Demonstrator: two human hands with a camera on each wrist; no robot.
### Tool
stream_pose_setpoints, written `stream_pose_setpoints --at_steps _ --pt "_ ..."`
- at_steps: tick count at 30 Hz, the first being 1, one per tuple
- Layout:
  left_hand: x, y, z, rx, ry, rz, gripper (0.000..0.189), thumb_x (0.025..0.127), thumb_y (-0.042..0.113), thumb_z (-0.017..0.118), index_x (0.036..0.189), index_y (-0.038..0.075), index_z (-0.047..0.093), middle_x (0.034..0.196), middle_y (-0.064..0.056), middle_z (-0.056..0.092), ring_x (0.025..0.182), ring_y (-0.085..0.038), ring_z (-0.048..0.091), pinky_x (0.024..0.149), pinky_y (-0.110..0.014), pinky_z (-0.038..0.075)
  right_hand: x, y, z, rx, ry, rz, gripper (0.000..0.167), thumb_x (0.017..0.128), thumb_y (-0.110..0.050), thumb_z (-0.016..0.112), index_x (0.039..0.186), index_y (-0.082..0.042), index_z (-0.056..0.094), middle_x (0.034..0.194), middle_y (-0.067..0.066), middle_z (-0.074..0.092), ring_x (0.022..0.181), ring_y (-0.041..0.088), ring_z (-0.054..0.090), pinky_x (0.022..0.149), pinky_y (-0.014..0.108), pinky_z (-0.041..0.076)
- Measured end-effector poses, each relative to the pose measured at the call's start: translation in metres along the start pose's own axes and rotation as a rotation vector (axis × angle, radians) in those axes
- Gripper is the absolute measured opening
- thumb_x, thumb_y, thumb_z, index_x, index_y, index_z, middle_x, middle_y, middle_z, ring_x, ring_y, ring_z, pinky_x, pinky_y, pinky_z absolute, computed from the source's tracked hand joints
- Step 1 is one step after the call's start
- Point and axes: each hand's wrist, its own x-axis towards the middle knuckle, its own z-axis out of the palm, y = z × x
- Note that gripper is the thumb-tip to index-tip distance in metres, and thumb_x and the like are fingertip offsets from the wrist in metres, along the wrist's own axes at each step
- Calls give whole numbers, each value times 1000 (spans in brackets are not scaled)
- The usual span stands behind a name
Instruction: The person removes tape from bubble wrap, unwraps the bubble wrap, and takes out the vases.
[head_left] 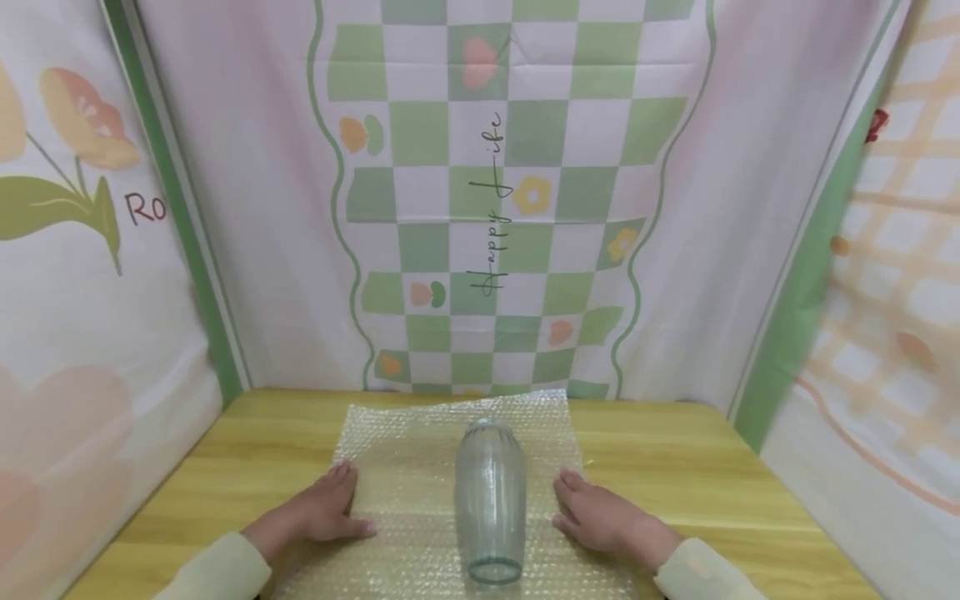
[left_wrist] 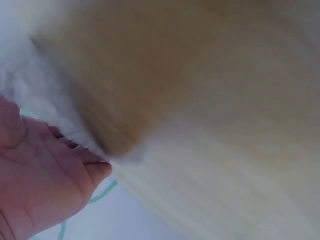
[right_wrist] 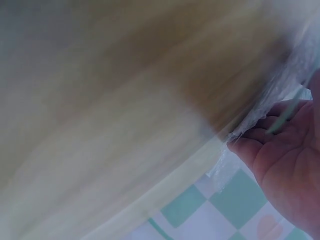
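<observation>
A clear glass vase (head_left: 491, 496) is on a sheet of bubble wrap (head_left: 405, 475), its thick round end toward the near side and its narrower end toward the back. My left hand (head_left: 326, 504) rests at the sheet's left edge, thumb spread toward the vase. On the other side, my right hand (head_left: 603, 517) rests at the right edge with its fingers pointing inward. Both hands are apart from the vase. In the left wrist view, the left palm (left_wrist: 50, 175) lies along the crinkled edge of the wrap; the right palm (right_wrist: 290, 160) does likewise in the right wrist view.
Beneath the wrap is a wooden table (head_left: 675, 467) with light grain. A curtain (head_left: 517, 192) with green checks hangs behind its back edge. Patterned cloths also hang at the left (head_left: 75, 317) and right (head_left: 885, 333) sides.
</observation>
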Motion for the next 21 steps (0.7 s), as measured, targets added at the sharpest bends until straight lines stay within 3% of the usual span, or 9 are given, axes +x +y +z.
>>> stream_pose_setpoints --at_steps 5,12,18,21 --pt "2 9 -8 23 -29 -22 104 81 51 73 137 -24 27 144 -45 19 136 -56 18 113 -58 17 2 1 1 -2 -11 -3 63 97 -31 56 134 18 43 143 37 34 133 47 33 109 55 29" --pt "22 23 -14 34 -27 -19 96 87 50 66 137 -24 29 143 -43 25 135 -55 22 113 -58 19 3 2 2 -15 -5 -4 63 97 -32 56 134 18 43 142 37 34 133 47 34 109 55 30" --pt "46 48 -10 -163 1 54 94 92 52 59 142 -20 24 144 -40 29 133 -50 32 111 -55 27 3 2 2 -17 -8 -1 63 97 -31 56 134 18 43 142 37 35 133 48 34 109 55 30" --pt "54 64 -8 -257 8 60 95 94 57 52 145 -16 20 147 -36 26 135 -48 31 112 -54 26 3 2 2 -7 -15 6 63 97 -32 56 134 17 43 143 37 34 133 47 34 109 55 30"
